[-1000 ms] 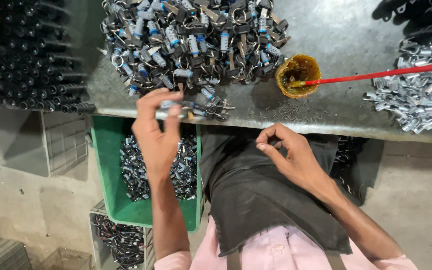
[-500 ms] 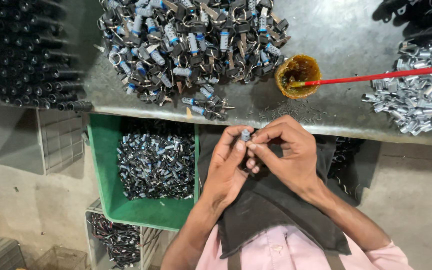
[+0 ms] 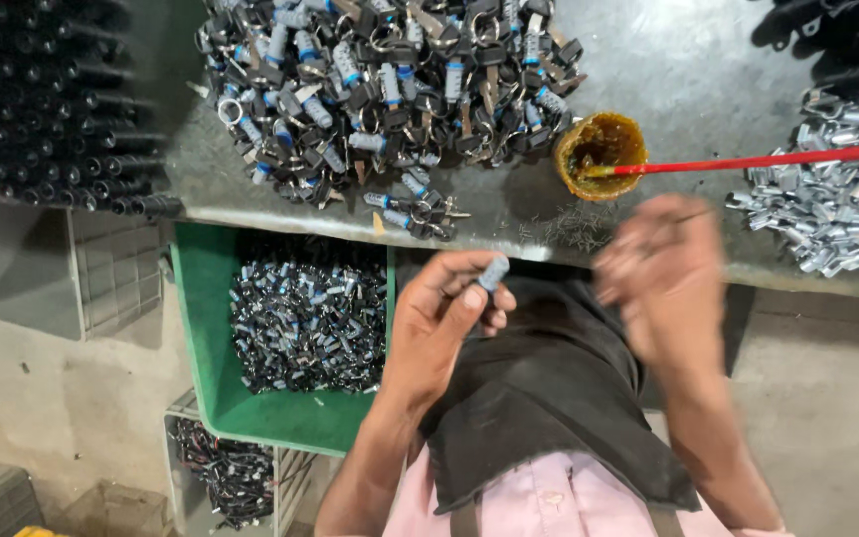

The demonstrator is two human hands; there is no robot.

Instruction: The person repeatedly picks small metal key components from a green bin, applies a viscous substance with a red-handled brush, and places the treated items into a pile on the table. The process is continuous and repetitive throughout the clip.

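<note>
My left hand (image 3: 439,323) is shut on a small grey cylinder with a blue band (image 3: 494,270), held upright between thumb and fingers just below the table edge. My right hand (image 3: 663,268) is motion-blurred and raised near the table edge, below a yellow pot of grease (image 3: 601,154). I cannot tell what its fingers hold. A big heap of similar black, grey and blue parts (image 3: 390,89) lies on the dark table (image 3: 688,70). A few of them (image 3: 412,209) lie loose near the edge.
A red stick (image 3: 768,159) rests in the pot. Silver metal pieces (image 3: 837,209) are piled at the right and black tubes (image 3: 42,109) are stacked at the left. A green crate (image 3: 201,328) of parts sits below the table, above another crate (image 3: 221,467). A dark cloth (image 3: 549,398) covers my lap.
My hands were together on the small cylinder; now they are apart. The left hand keeps the cylinder and the right hand has swung up and right toward the table edge.
</note>
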